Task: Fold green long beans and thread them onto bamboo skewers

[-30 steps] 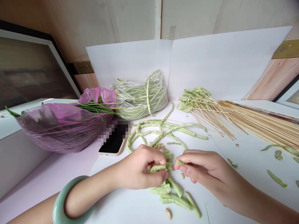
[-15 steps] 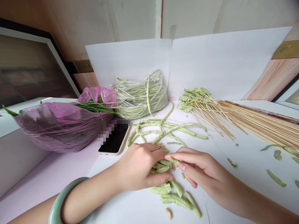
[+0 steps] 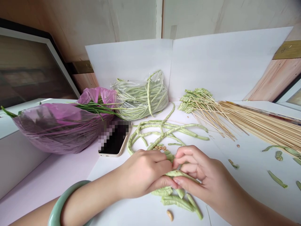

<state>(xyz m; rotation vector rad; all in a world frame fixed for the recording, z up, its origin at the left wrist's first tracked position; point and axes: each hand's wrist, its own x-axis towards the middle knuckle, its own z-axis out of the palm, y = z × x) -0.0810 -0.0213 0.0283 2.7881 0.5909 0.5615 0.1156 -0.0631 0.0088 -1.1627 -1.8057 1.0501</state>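
Between my two hands lies a pale green piece of long bean. My left hand, with a jade-green bangle on its wrist, is closed on the left end of the piece. My right hand curls round the other end, its thumb along the near side and its fingers bent behind. The two thumbs nearly meet. Just below are short cut bean pieces, partly covered by my hands. Several loose tan beans show beyond my left hand, and a single bean seed sits nearer.
Long beans lie beyond my hands, before a clear bag of long beans. To the left are a phone and a purple bag of greens. Skewered beans, bamboo skewers and bean scraps are right.
The small bean piece at my right fingertips is no longer seen there. A longer piece is now between both hands, and my right hand has curled in closer to the left.
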